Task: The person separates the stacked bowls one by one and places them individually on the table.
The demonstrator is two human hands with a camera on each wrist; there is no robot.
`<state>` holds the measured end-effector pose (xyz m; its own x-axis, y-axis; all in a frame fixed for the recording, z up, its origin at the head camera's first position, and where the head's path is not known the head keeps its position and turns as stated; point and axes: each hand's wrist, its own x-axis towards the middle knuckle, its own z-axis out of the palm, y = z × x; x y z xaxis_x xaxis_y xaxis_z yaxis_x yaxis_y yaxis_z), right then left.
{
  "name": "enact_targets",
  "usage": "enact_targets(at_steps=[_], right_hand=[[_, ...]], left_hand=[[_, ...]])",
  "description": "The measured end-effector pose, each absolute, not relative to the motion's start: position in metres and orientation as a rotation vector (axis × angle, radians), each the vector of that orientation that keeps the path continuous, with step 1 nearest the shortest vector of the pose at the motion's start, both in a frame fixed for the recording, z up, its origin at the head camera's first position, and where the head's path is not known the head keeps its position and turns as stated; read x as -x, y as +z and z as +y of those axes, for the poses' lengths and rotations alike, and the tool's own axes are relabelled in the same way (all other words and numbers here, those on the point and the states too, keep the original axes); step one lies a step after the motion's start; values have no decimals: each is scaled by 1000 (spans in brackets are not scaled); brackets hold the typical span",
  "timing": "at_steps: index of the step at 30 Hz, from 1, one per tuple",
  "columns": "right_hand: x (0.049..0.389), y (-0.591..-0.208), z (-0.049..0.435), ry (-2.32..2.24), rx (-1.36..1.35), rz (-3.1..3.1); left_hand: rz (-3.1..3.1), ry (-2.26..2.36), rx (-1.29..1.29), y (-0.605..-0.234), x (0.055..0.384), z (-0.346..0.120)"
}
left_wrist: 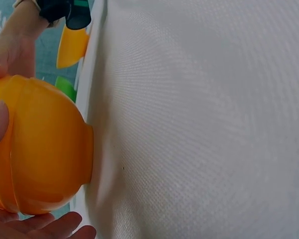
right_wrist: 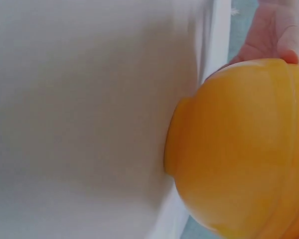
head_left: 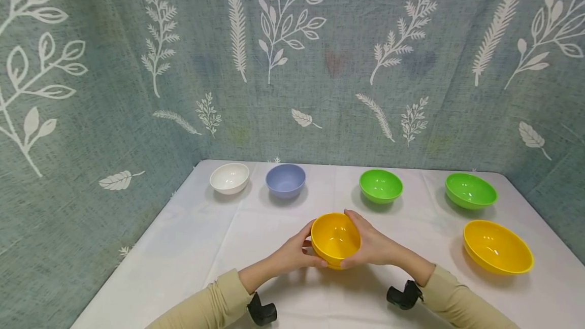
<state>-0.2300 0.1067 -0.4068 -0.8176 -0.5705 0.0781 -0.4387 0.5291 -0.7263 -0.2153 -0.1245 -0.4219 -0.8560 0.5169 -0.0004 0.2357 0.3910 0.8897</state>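
Note:
Both hands hold a yellow bowl [head_left: 335,237] upright near the middle of the white table. A second edge runs just below its rim, like two bowls nested together, and this band also shows on the yellow bowl [left_wrist: 50,149] in the left wrist view. The left hand [head_left: 294,250] grips its left side, thumb at the front and fingers behind. On the right side, the right hand [head_left: 370,241] grips it, thumb in front and fingers at the back rim. In the right wrist view the foot of the yellow bowl [right_wrist: 234,149] is close to the cloth; whether they touch, I cannot tell.
Along the back stand a white bowl [head_left: 230,178], a blue bowl [head_left: 285,182], a small green bowl [head_left: 381,187] and a larger green bowl [head_left: 470,191]. A large yellow bowl [head_left: 497,248] sits at the right. Patterned curtain [head_left: 338,65] hangs behind the white-covered table [head_left: 183,263].

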Motion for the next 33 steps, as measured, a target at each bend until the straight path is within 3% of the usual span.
enact_targets(at_steps=[14, 33], right_hand=[[230, -406, 106, -1224, 892, 2622], [232, -378, 118, -1219, 816, 2625]], left_hand=[[2353, 1482, -666, -427, 218, -125], [2364, 1453, -628, -427, 219, -125]])
